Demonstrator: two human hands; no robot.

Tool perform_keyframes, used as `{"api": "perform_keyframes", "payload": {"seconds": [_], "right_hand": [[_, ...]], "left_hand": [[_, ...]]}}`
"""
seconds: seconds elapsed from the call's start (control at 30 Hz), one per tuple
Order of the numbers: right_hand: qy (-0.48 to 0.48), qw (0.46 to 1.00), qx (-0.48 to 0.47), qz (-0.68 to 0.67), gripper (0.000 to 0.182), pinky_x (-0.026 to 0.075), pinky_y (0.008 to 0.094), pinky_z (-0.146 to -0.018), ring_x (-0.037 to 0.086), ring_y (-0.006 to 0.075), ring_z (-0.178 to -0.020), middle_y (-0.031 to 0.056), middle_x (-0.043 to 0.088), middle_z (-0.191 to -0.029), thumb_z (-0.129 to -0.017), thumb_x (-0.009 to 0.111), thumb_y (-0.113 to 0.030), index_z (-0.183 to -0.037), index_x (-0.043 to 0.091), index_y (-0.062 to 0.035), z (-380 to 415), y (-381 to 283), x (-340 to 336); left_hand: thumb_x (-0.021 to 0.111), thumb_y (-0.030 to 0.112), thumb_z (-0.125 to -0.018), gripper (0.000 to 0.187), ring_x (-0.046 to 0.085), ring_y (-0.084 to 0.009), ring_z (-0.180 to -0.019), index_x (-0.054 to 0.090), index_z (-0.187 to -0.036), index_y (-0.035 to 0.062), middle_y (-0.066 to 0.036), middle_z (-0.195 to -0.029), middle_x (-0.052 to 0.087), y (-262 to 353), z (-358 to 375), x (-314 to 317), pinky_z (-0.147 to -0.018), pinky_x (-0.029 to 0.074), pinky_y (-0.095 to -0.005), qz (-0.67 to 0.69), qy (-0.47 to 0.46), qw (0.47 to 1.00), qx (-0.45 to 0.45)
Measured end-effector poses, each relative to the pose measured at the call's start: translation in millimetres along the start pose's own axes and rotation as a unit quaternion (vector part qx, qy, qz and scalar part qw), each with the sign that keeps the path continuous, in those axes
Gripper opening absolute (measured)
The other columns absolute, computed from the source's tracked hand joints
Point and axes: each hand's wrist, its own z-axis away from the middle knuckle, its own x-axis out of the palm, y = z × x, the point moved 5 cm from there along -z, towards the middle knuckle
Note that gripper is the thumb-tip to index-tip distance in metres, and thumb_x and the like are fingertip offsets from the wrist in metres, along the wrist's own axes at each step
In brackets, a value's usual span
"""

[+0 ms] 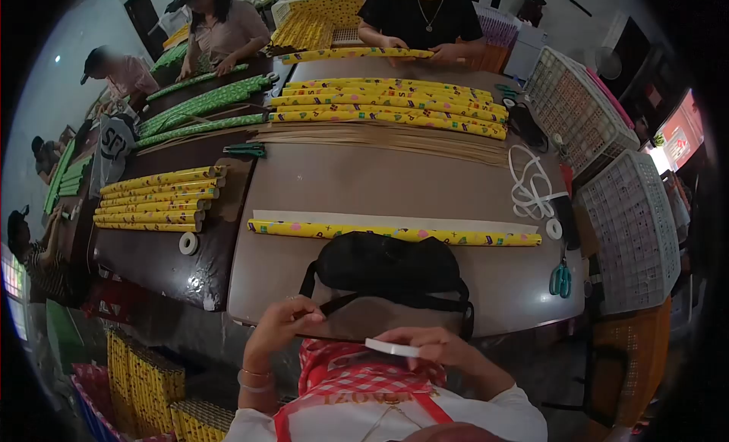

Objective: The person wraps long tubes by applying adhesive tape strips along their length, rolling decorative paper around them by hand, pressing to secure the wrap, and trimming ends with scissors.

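Observation:
My right hand (429, 346) holds a narrow white roll of tape (392, 348) by its edge, just off the table's front edge. My left hand (285, 320) has its thumb and fingers pinched together beside a black strap; whether anything thin is between them I cannot make out. In front of both hands lies a black padded pouch-like thing (387, 263) with straps. Behind it a yellow patterned paper roll (395, 233) lies crosswise, with a pale paper edge (342, 216) showing along its far side.
Several yellow rolls (387, 108) and brown strips (380, 137) lie farther back; more rolls (156, 199) are at left. Teal scissors (560, 280), a tape roll (553, 228) and a white cord (529, 184) lie right. Co-workers handle rolls across the table. White crates (630, 225) stand at right.

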Motion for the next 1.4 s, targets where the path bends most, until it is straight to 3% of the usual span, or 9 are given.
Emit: {"api": "perform_keyframes", "payload": {"seconds": [0.07,0.17,0.23,0.27,0.33,0.43,0.6,1.03,1.4], "right_hand": [[0.12,0.972,0.046,-0.197,0.035,0.04,0.0377,-0.094,0.046,0.0244,-0.117,0.0186,0.034,-0.139,-0.085,0.058,-0.035,-0.096,0.065,-0.0032,8,-14,-10],[0.176,0.935,-0.218,-0.216,0.045,0.045,0.0502,-0.087,0.051,0.0322,-0.11,0.0221,0.025,-0.142,-0.083,0.044,-0.063,-0.106,0.057,-0.0266,23,-52,-35],[0.152,0.924,-0.282,-0.206,0.046,0.046,0.0515,-0.084,0.054,0.0371,-0.105,0.0264,0.022,-0.143,-0.084,0.045,-0.061,-0.099,0.056,-0.0183,29,-93,-38],[0.047,0.928,-0.29,-0.228,0.048,0.047,0.0512,-0.082,0.055,0.0386,-0.101,0.0274,0.025,-0.14,-0.084,0.047,-0.059,-0.098,0.055,-0.0145,29,-113,-39],[-0.051,0.931,-0.303,-0.195,0.052,0.049,0.0487,-0.078,0.055,0.039,-0.1,0.027,0.031,-0.135,-0.083,0.051,-0.058,-0.098,0.052,-0.0078,29,-148,-29],[0.053,0.923,-0.382,-0.017,0.053,0.05,0.0429,-0.076,0.053,0.0341,-0.102,0.0234,0.038,-0.127,-0.081,0.056,-0.054,-0.101,0.052,-0.005,23,-199,4],[0.076,0.809,-0.568,0.132,0.052,0.049,0.0428,-0.076,0.053,0.0337,-0.101,0.0228,0.038,-0.126,-0.081,0.056,-0.053,-0.1,0.052,-0.0054,53,-250,-11],[0.092,0.732,-0.657,0.152,0.049,0.049,0.0425,-0.076,0.053,0.0328,-0.099,0.0214,0.039,-0.122,-0.08,0.057,-0.052,-0.099,0.053,-0.0065,46,-277,-47],[0.119,0.698,-0.687,0.161,0.047,0.048,0.0422,-0.076,0.053,0.0321,-0.098,0.0202,0.04,-0.119,-0.08,0.057,-0.051,-0.098,0.053,-0.0074,44,-261,-38]], "left_hand": [[0.063,0.01,-0.084,0.013,0.055,-0.0093,-0.076,0.064,-0.093,0.0008,-0.004,-0.084,0.06,17,-5,-3,-0.065,0.045,-0.0221,0.004,0.009,0.999,0.052],[0.064,0.016,-0.084,0.026,0.056,-0.0145,-0.081,0.059,-0.104,0.0005,-0.007,-0.09,0.06,97,6,-21,-0.069,0.045,-0.0247,-0.081,0.16,0.956,0.232],[0.068,0.025,-0.08,0.037,0.056,-0.019,-0.081,0.057,-0.107,0.0017,-0.006,-0.093,0.059,141,28,-29,-0.071,0.045,-0.0276,-0.173,0.255,0.874,0.376],[0.071,0.03,-0.077,0.042,0.056,-0.0214,-0.081,0.057,-0.106,0.0027,-0.005,-0.092,0.058,161,40,-30,-0.071,0.045,-0.0297,-0.181,0.304,0.826,0.439],[0.073,0.035,-0.074,0.045,0.054,-0.0226,-0.079,0.057,-0.103,0.0043,-0.003,-0.088,0.054,186,63,-33,-0.07,0.045,-0.0341,-0.076,0.383,0.691,0.609],[0.072,0.035,-0.074,0.045,0.054,-0.0225,-0.079,0.057,-0.102,0.0042,-0.003,-0.088,0.054,213,82,-38,-0.069,0.045,-0.0339,-0.051,0.375,0.575,0.726],[0.072,0.034,-0.075,0.043,0.054,-0.0223,-0.079,0.057,-0.102,0.0039,-0.003,-0.088,0.055,237,134,-41,-0.069,0.045,-0.0336,-0.076,0.352,0.469,0.807],[0.07,0.033,-0.076,0.04,0.054,-0.0219,-0.078,0.058,-0.1,0.0033,-0.004,-0.088,0.055,256,186,-48,-0.067,0.045,-0.0329,-0.137,0.33,0.417,0.836],[0.068,0.032,-0.078,0.038,0.054,-0.0215,-0.077,0.059,-0.099,0.0028,-0.005,-0.088,0.056,252,158,-51,-0.066,0.046,-0.0322,-0.138,0.276,0.513,0.801]]}}
